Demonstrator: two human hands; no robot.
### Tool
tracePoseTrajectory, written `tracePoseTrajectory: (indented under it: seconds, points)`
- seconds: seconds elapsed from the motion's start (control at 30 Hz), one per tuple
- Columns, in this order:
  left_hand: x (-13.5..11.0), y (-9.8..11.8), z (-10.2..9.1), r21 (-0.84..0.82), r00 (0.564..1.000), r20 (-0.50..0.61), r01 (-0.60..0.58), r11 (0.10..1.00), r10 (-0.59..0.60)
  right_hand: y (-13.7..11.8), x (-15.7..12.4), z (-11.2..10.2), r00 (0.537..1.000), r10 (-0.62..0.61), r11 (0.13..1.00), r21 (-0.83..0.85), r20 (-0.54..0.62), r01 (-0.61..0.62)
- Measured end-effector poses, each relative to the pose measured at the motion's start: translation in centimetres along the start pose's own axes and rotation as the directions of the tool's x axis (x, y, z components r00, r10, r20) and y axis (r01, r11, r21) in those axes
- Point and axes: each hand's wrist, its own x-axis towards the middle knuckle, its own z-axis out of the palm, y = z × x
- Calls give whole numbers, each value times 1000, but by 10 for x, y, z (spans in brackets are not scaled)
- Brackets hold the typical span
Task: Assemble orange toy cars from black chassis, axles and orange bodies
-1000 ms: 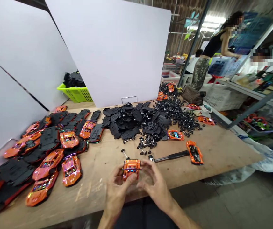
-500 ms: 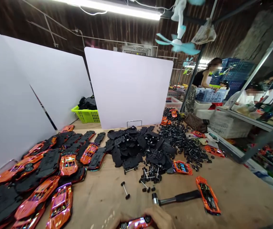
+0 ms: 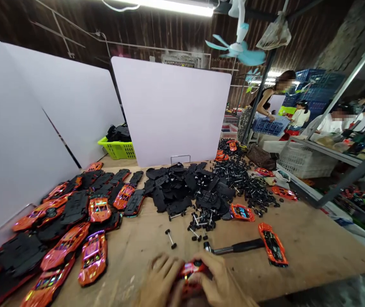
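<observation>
White panels stand beyond the wooden table and 2 bare hands.

Hammer before chassis pile; axles right; toy cars left.

At twelve o'clock a lit fluorescent tube runs above an upright white partition board, with another white board at ten o'clock and a dark brown wall behind both. A fan with turquoise blades hangs at one o'clock, a translucent plastic bag hanging near it, while at two o'clock a person in a black top holds a blue plastic basket, with stacked blue crates farther back. Around three o'clock are a brown bag, a white slatted crate and a metal-framed shelf.
</observation>
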Motion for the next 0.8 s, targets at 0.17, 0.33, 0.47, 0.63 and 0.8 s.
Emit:
tracePoseTrajectory:
  seconds: [0.17,0.33,0.47,0.63,0.8]
  points:
    - [-10,29,9,61,951,104,285,957,-290,-45,-2,-8,977,190,965,165,97,-204]
    - [-55,42,25,-688,699,424,662,296,-576,11,-12,-62,996,55,984,-166,-66,-66]
    - [-65,60,39,-601,579,768,504,-620,-274,63,-8,-100,996,-72,795,-600,56,91]
    - [-55,68,61,-231,651,756,154,-961,-78,55,0,-83,986,-121,872,-462,116,161]
    - [-53,60,66,-215,686,722,99,-972,-90,18,-4,-64,906,-329,816,-403,265,414]
